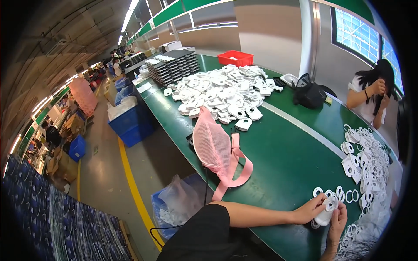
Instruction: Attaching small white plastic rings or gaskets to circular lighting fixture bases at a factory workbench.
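Observation:
Close to the right end of the green table, my left hand (308, 211) and my right hand (338, 222) are closed around one white plastic housing (324, 216). A white ring (332, 203) sits at the top of that housing, between the fingers of both hands. Just beyond my fingertips lie several loose white rings (349, 196) on the table. To the right of my hands spreads a heap of white housings and rings (370, 167). Part of the held housing is hidden by my fingers.
A pink mesh bag (213, 143) lies at the green table's (287, 161) near edge. Behind it are a large pile of white housings (217, 91), stacked black trays (174, 67), a red bin (235, 58) and a black bag (310, 92). Another person (372, 91) is across the table.

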`<state>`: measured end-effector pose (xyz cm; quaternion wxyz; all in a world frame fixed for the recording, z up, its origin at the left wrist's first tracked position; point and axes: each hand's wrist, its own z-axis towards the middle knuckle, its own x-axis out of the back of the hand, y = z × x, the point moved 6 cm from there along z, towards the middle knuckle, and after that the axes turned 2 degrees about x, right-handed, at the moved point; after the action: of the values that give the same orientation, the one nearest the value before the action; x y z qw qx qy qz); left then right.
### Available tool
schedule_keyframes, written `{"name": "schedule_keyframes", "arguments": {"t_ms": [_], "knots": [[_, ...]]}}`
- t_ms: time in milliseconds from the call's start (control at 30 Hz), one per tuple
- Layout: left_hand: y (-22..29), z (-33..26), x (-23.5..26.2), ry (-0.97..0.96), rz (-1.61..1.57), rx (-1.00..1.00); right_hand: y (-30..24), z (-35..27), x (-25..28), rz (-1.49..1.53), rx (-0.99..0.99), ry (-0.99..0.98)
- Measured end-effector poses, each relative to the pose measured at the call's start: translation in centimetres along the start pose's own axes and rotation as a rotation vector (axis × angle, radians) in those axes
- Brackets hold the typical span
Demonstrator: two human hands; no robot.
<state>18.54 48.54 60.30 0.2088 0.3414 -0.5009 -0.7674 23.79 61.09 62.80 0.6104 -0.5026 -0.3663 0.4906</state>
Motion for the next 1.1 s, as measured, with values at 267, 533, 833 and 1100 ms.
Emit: {"name": "schedule_keyframes", "arguments": {"t_ms": [267,533,833,1100], "knots": [[0.7,-1.0,-2.4,-0.151,-0.031,0.161,1.9,0.5,2.4,-0.246,0.042,-0.125],[0.7,-1.1,-1.5,-0.095,0.554,-0.086,-0.5,-0.8,0.4,-0.397,0.082,-0.248],[1.9,-0.4,0.0,-0.036,0.607,-0.048,-1.1,-0.9,-1.0,-0.289,-0.057,-0.181],[3.7,-1.6,-1.6,-0.058,0.559,-0.1,-0.3,-0.7,-0.2,0.133,-0.074,0.095]]}}
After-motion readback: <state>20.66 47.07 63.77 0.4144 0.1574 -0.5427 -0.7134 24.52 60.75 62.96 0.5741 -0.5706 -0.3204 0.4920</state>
